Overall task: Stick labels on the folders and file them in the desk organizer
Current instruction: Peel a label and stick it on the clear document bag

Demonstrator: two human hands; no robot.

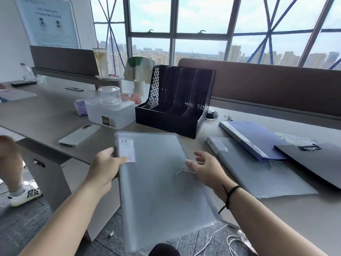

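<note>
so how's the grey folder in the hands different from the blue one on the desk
The grey folder is held up by the left hand, jutting past the desk edge; the blue folder lies flat on the desk. The grey one is translucent with a white "20" label; the blue one is opaque, with a pale spine. The blue folder overlaps another grey folder. Both sit outside the black organizer.

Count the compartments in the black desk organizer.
4, side by side in the desk organizer behind the held folder; all appear empty, though their floors are partly hidden.
</note>
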